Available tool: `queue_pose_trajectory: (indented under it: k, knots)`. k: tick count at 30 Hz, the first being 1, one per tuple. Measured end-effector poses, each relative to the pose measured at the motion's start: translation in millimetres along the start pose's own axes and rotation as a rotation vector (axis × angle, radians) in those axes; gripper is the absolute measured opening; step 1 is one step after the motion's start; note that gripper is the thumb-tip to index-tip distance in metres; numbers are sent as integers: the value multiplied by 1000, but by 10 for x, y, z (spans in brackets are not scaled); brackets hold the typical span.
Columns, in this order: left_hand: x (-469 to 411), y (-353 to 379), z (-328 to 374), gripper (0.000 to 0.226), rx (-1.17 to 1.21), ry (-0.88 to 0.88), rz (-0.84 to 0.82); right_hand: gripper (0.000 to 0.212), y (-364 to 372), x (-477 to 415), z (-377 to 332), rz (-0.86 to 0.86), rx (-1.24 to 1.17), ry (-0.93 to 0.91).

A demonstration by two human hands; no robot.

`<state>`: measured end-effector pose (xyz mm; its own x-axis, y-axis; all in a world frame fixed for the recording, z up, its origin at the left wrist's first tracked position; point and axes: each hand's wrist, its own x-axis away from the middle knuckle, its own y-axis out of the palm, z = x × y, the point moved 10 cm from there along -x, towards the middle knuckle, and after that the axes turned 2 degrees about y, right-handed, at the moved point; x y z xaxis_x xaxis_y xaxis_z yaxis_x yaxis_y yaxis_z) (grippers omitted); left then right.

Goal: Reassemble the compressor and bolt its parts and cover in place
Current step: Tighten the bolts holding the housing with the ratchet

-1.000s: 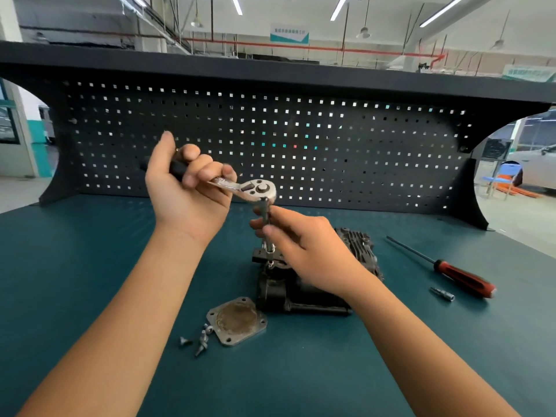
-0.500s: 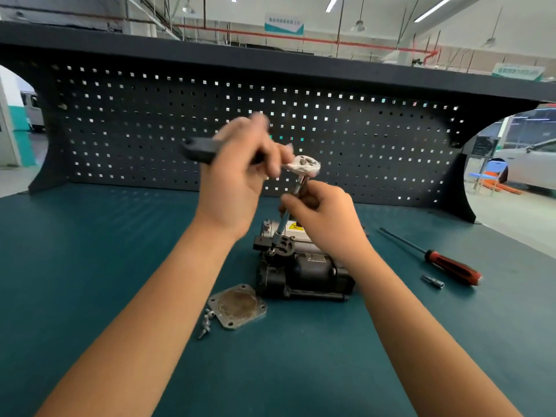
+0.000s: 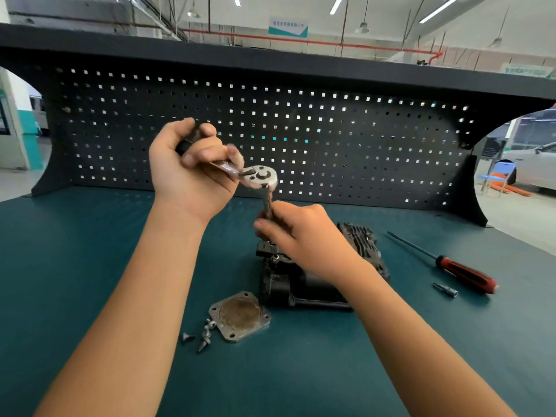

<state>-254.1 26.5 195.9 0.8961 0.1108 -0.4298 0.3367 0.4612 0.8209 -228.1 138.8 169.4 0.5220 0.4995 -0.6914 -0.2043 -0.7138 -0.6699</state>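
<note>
A black compressor (image 3: 304,285) lies on the green bench, partly hidden by my right wrist. My left hand (image 3: 192,173) grips the black handle of a ratchet wrench (image 3: 260,176), whose round silver head is raised above the compressor. From the head a thin extension bar (image 3: 267,206) runs down to a bolt on the compressor's top left. My right hand (image 3: 296,233) pinches that bar just above the compressor. A square metal cover plate (image 3: 239,316) lies flat in front of the compressor, with a few loose bolts (image 3: 203,335) beside its left corner.
A red-handled screwdriver (image 3: 457,270) lies to the right of the compressor, with a small silver bit (image 3: 445,289) in front of it. A black pegboard (image 3: 331,130) closes off the back of the green bench (image 3: 75,251).
My left hand swung the ratchet handle to the right and then back towards the left, while my right hand stayed on the extension bar. The camera view shifted slightly.
</note>
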Motion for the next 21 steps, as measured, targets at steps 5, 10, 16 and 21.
queue_pose_trajectory:
  k: [5,10,16,21]
  knots:
    - [85,193,107,27,-313,327,-47,25,-102,-13,192,153,-80,141]
    - [813,1017,-214,23,-1209,989,-700,13,-57,-52,284,128,-50,214]
    - [961,1003,-295,39,-1176,1125,-724,47,-137,-34,303,94,-322,243]
    - [346,510,-128,28,-459,370,-326,18,-18,9,433,-162,-397,272]
